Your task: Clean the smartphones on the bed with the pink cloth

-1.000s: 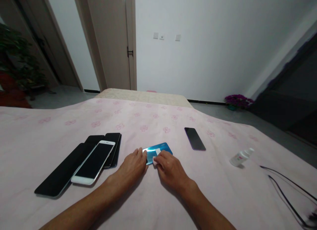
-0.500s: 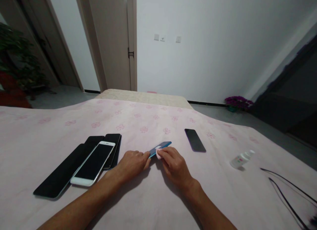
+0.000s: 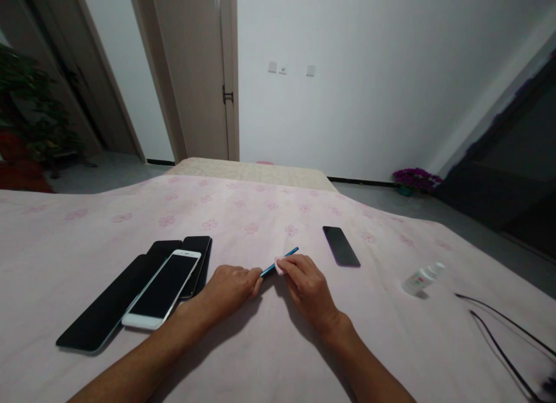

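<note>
A blue-edged phone [image 3: 290, 252] is seen nearly edge-on, just above the pink flowered sheet [image 3: 243, 356]. My left hand [image 3: 234, 284] is closed around its near-left end. In my right hand [image 3: 306, 284], pinched between thumb and fingers, is a small pale pink cloth [image 3: 280, 266] pressed against the phone's edge. The phone's faces are mostly out of sight. Left of my left hand lie a white phone [image 3: 163, 290] and several black phones [image 3: 104, 301], partly overlapping.
Another dark phone [image 3: 341, 246] lies flat beyond my right hand. A small white bottle [image 3: 422, 280] rests tilted to the right, near black cables [image 3: 504, 339]. Past the sheet's far edge are a wall, a door [image 3: 191, 73] and purple flowers [image 3: 414, 179].
The blue phone has turned from showing part of a face to nearly edge-on. Both hands keep their grips in almost the same place; the view has shifted slightly.
</note>
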The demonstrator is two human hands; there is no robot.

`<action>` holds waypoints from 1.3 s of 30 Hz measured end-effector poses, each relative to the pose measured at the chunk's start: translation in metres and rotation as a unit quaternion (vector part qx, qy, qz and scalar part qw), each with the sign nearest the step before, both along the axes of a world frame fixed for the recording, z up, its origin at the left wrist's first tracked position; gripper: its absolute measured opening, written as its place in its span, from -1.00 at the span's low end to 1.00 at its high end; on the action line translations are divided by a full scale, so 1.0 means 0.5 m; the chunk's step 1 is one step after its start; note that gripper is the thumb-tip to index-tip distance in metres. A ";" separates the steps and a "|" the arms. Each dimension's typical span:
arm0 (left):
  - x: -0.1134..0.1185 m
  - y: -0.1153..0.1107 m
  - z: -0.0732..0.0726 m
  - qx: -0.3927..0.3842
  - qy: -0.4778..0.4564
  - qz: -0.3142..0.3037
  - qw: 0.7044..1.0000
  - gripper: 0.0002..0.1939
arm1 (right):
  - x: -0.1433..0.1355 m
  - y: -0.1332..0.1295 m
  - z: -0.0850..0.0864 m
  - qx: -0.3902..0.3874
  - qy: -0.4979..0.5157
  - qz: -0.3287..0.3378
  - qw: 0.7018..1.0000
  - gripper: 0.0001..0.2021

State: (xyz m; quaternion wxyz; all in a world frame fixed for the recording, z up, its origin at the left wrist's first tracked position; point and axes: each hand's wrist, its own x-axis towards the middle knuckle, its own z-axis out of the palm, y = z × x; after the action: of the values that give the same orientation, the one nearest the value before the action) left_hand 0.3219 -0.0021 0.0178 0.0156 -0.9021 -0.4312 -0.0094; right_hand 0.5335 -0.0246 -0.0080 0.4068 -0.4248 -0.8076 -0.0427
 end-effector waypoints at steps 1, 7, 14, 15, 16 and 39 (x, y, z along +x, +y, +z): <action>-0.001 0.000 -0.001 0.002 -0.001 -0.003 1.000 -0.70 | -0.007 -0.002 0.001 0.002 -0.009 0.009 1.000 -0.72; -0.003 0.000 -0.006 0.017 -0.004 -0.021 1.000 -0.73 | 0.026 0.020 0.000 0.017 0.001 -0.022 1.000 -0.71; -0.010 0.001 0.001 0.014 0.001 -0.035 0.999 -0.75 | 0.035 0.019 -0.004 0.005 0.028 -0.017 0.999 -0.70; -0.011 0.002 0.003 0.011 -0.001 -0.033 0.999 -0.76 | 0.031 0.018 -0.004 -0.001 0.030 -0.006 1.000 -0.69; -0.012 0.003 0.005 0.007 -0.003 -0.032 0.999 -0.76 | 0.028 0.018 -0.003 -0.006 0.036 0.000 0.999 -0.69; 0.009 -0.018 0.023 -0.046 0.003 -0.008 0.999 -0.76 | 0.042 0.063 -0.049 -0.378 0.567 -0.043 0.730 -0.55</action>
State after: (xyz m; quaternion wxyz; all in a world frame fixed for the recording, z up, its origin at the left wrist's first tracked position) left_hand 0.3266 -0.0111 0.0291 -0.0245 -0.9051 -0.4242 0.0132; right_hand 0.5544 0.0069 -0.0326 0.5927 -0.5227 -0.3567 0.4983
